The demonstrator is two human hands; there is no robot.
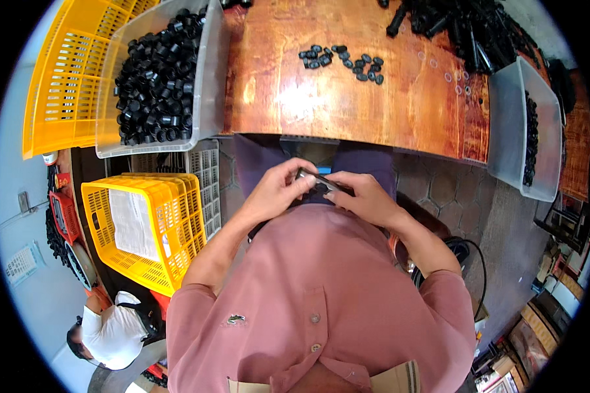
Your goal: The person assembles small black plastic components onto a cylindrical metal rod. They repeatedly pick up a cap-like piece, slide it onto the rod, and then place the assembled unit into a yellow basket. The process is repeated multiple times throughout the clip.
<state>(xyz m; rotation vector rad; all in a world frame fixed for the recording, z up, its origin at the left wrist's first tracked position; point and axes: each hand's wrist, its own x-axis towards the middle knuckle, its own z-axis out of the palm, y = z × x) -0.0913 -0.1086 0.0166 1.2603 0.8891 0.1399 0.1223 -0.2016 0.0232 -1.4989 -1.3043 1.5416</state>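
Observation:
Close to my body, below the table's near edge, both my hands meet over my lap. A slim black rod-like part [326,179] runs slantwise between them, its exact kind partly covered by the fingers. My left hand [283,188] pinches its upper left end with thumb and fingers. Around its lower right end my right hand [360,194] is closed, thumb toward the middle. Ahead on the wooden table [269,108] lie several small black ring-like caps [370,67] in a loose cluster. Farther right, black tubular parts [462,29] are heaped at the far edge.
A translucent bin [210,72] full of short black cylinders [157,82] stands at left, beside a yellow crate [65,85]. Another yellow crate [177,229] sits lower. Pale thin rings [457,77] lie near the right bin [510,124]. A person in white [118,334] is at lower left.

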